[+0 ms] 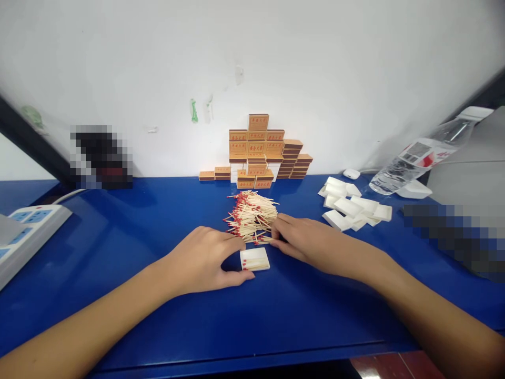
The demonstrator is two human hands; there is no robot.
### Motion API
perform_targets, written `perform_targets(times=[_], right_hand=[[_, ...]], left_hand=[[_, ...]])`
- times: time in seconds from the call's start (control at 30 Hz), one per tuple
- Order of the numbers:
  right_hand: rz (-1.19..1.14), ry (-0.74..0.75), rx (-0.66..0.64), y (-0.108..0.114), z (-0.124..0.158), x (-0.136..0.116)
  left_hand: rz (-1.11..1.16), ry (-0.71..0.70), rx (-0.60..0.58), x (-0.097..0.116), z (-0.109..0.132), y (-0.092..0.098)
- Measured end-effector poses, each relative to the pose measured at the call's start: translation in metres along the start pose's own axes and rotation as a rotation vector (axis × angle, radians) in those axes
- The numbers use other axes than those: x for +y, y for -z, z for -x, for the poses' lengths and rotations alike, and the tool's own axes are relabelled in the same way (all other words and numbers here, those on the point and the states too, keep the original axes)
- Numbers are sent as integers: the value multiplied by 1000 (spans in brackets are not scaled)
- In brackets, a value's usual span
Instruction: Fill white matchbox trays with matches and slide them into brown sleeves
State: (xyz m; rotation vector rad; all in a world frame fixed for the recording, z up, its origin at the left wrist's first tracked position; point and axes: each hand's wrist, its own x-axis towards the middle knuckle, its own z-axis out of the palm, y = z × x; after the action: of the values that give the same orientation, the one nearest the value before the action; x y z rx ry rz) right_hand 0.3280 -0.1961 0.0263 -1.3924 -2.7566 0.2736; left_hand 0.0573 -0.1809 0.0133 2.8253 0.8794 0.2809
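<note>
A white matchbox tray with a few red-tipped matches in it lies on the blue table. My left hand cups its left side, thumb and fingers touching the tray's edges. Just behind it lies a loose pile of matches. My right hand rests at the pile's near right edge, its fingertips pinched on a few matches there.
Orange matchbox sleeves are stacked against the white wall. Several empty white trays lie at the right, beside a tilted plastic water bottle. A white power strip sits at the left edge.
</note>
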Motion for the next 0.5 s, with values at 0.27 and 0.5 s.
perform_targets(times=[0.27,0.5], right_hand=[[-161,9,64,18,9,-7],[-72,123,25,1,1,-36]], left_hand=[[6,-4,35,2,-1,-1],[-8,-8,50,1,-2,-4]])
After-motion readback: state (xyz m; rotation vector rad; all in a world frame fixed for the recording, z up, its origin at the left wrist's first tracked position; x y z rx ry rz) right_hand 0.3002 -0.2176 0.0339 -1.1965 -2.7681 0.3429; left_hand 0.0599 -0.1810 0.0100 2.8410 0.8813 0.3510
